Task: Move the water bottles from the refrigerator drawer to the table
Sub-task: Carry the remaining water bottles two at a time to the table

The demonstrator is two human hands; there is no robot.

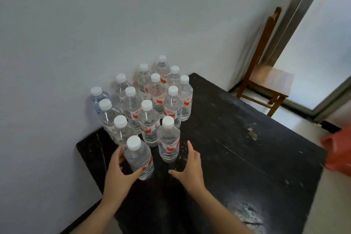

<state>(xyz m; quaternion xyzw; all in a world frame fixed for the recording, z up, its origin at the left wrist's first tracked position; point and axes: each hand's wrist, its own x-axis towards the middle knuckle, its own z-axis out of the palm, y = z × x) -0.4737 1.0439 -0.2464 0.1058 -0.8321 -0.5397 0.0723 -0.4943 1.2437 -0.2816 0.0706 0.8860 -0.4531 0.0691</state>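
Several clear water bottles [152,99] with white caps and red labels stand upright in rows on the black table [237,148], against the white wall. My left hand [118,173] holds the nearest bottle [139,159], thumb and fingers curled round its lower body. Another bottle [168,140] stands just right of it. My right hand [190,169] hovers open beside that second bottle, fingers spread, touching nothing. The refrigerator drawer is out of view.
A wooden chair [266,74] stands beyond the table's far right corner, by a glass sliding door [322,43]. Something red-orange [340,150] shows at the right edge. The table's right half is bare, with worn patches.
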